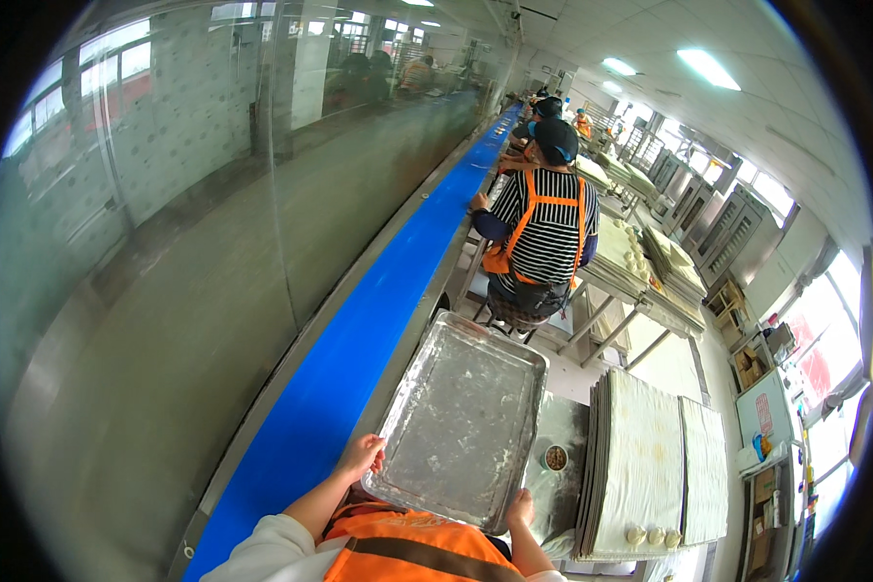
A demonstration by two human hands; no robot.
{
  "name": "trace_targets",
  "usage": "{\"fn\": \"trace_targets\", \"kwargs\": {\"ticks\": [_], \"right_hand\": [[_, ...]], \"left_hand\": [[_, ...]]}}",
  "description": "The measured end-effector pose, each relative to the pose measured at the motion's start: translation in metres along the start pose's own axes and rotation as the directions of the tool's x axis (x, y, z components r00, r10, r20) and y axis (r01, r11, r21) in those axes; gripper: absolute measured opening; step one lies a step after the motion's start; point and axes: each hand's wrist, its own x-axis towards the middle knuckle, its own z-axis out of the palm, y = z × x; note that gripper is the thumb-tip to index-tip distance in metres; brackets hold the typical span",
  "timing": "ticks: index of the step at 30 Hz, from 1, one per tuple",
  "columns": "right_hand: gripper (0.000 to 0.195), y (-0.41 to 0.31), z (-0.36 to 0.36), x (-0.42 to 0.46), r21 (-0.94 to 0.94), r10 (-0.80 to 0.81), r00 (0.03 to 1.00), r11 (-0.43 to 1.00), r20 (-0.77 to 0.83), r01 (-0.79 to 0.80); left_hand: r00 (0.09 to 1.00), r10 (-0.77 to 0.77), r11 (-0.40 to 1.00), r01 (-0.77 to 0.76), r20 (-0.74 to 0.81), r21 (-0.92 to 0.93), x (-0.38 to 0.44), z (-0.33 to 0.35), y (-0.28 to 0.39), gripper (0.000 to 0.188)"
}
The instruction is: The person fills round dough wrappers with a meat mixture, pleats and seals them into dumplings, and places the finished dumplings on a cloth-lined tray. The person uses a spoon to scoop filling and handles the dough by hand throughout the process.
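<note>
A rectangular metal tray with a raised rim is in front of me, its near edge close to my orange apron. White, flour-like smears mark its bare inner surface. My left hand grips the tray's near left side, beside the blue conveyor belt. At the near right corner, my right hand holds the rim. Just right of the tray, a small round container of brown, crumbly filling stands on a metal table.
Stacked cloth-covered boards stand at the right, with several pale dough pieces near their front edge. A seated co-worker is ahead by the belt. A transparent partition runs along the left. Further boards fill tables behind the co-worker.
</note>
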Motion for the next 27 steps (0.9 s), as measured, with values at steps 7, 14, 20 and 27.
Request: {"fn": "trace_targets", "kwargs": {"ticks": [7, 14, 20, 27], "right_hand": [[0.035, 0.0008, -0.001, 0.0001, -0.016, -0.001, 1.0, 1.0, 0.015, 0.001], [0.034, 0.0015, -0.001, -0.0014, -0.012, -0.016, 1.0, 1.0, -0.001, 0.016], [0.033, -0.0019, -0.0031, -0.0023, -0.03, 0.003, 1.0, 1.0, 0.022, -0.003], [0.033, 0.0008, -0.0015, -0.0004, -0.034, 0.01, 1.0, 0.999, 0.021, -0.009]], "left_hand": [[1.0, -0.006, 1.0, 0.006, 0.001, 0.009, -0.0018, 0.0018, 0.0034, 0.021], [1.0, -0.008, 1.0, 0.008, 0.002, 0.008, -0.0031, 0.0023, 0.0049, 0.02], [1.0, -0.014, 1.0, 0.014, -0.007, 0.005, -0.0025, 0.0006, 0.0019, 0.021], [1.0, -0.012, 1.0, 0.012, 0.01, 0.011, -0.0019, 0.001, 0.0021, 0.021]]}}
